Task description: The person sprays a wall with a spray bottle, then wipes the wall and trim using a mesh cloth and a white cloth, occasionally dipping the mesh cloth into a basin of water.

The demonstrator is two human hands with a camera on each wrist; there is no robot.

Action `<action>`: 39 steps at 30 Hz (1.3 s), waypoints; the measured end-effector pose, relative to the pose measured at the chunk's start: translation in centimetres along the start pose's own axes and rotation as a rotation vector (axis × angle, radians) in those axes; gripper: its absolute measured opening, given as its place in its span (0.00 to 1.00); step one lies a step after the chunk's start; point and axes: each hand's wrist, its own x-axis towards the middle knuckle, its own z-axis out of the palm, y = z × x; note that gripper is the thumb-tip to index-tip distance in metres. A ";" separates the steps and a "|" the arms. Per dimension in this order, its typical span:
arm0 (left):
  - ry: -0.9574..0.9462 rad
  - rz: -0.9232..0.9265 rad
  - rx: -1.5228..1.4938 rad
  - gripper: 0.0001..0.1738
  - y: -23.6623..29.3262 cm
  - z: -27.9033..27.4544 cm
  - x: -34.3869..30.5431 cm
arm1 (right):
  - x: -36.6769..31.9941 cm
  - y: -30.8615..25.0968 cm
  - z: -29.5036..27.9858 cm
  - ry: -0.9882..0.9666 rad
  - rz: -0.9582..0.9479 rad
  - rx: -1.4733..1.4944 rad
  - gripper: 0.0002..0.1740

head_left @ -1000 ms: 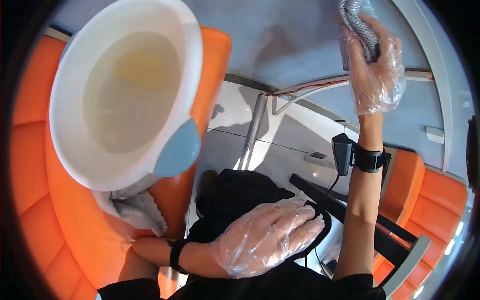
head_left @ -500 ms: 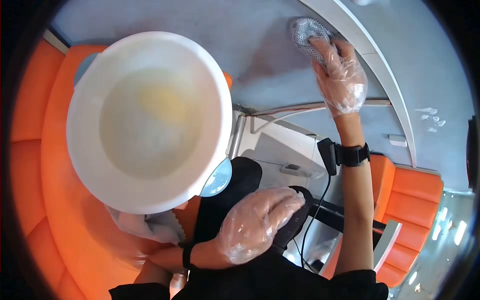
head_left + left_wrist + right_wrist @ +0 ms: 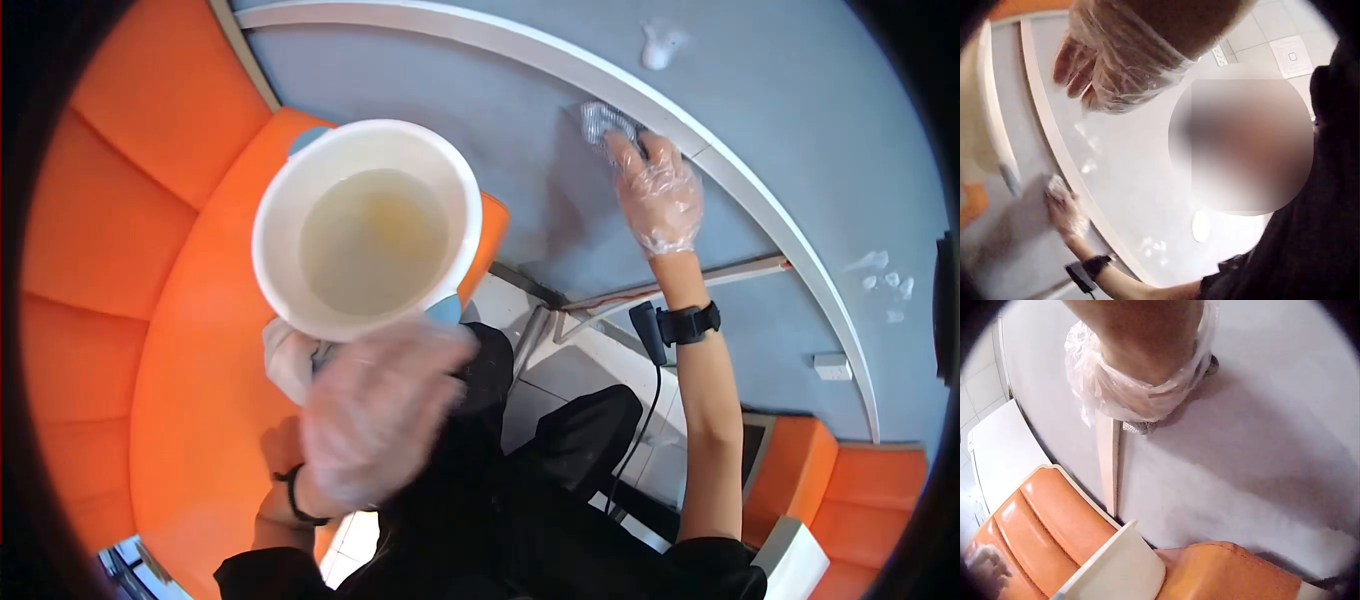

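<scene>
In a clear plastic glove, my right hand (image 3: 662, 200) presses a silvery mesh cloth (image 3: 606, 122) against the grey wall (image 3: 480, 100), just below a white curved trim strip. The right wrist view shows a bit of the cloth (image 3: 1140, 427) under the gloved hand (image 3: 1138, 381). My left hand (image 3: 380, 410), gloved too and blurred, is over the near edge of a white basin (image 3: 265, 240) holding cloudy water with something yellowish in it; contact with the rim cannot be told. The left wrist view has that hand (image 3: 1119, 59) with fingers loosely bent and nothing seen in them.
The basin stands on an orange bench seat (image 3: 190, 400), with a pale cloth (image 3: 288, 360) beside it. Foam patches (image 3: 660, 45) cling to the wall above the trim. Below are a metal leg, a wall pipe (image 3: 610, 300) and a white socket box (image 3: 832, 367). Another orange seat (image 3: 870, 490) is at right.
The head view has turned, showing more wall and trim. My left hand has moved left from over my lap to the basin's near side. The right hand still holds the mesh cloth, now by the trim.
</scene>
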 end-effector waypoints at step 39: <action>0.329 -0.269 0.556 0.25 -19.7 -9.1 7.6 | -4.2 -1.7 -0.6 -0.063 0.297 0.351 0.27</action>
